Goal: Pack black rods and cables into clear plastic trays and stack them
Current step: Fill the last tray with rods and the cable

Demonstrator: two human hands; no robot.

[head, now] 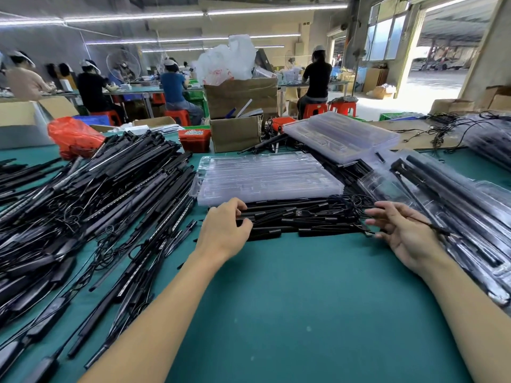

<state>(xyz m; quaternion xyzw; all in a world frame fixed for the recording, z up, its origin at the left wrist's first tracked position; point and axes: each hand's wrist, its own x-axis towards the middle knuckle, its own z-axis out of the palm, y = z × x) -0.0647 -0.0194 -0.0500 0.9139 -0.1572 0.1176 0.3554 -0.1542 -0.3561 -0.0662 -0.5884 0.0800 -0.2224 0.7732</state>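
Black rigid rods with thin trailing cables (298, 217) lie as a small bundle across the green-covered bench (290, 313), directly in front of a stack of clear moulded plastic trays (265, 175) and touching its near edge. The left hand (224, 230) is curled over the left end of the bundle, fingers wrapped round several rod ends. The right hand (403, 230) is held loosely spread at the right end, and a thin black cable (431, 225) is seen crossing its fingers; whether that cable is pinched cannot be told.

The rods are judged stiff, slender and light singly, but prone to roll and fan apart when lifted as a group. A hold at both ends, with the bundle squeezed together, is therefore advised. The cables are soft and tangle readily, so they are best gathered against the rods before lifting, not left to hang.

The trays are judged thin, springy and slippery, and liable to flex or crack if gripped at one corner only. Support along two opposite edges is advised.

A large loose heap of black rods and cables (96, 203) lies to the left. Filled clear trays (456, 203) are laid at the right, and a second stack of empty clear trays (340, 136) rests behind.
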